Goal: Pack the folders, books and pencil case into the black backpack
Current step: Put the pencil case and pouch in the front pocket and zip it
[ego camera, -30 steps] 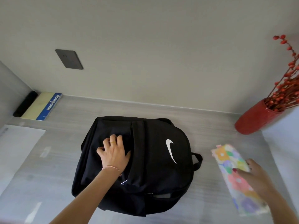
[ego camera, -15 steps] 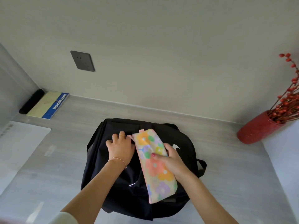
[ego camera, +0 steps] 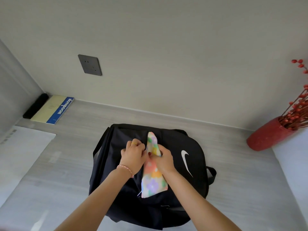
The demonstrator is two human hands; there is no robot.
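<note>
Both hands now meet on the backpack (ego camera: 183, 189): right hand (ego camera: 164, 160) grips the pencil case (ego camera: 154, 179), left hand (ego camera: 133, 155) pinches the pocket edge.

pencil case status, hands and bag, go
Left hand holds the pocket edge of the black backpack. Right hand grips the floral pencil case, partly in the opening. Nothing blocking.

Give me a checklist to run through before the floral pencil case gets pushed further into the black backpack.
1. Right hand grips the floral fabric pencil case: ok.
2. Left hand holds the pocket edge of the black fabric backpack beside the case: ok.
3. Case fully inside the pocket: not ok, most of it shows.
4. Pocket deep enough for the case: cannot tell.
5. Backpack lies flat on the grey wood-grain table: ok.
</note>
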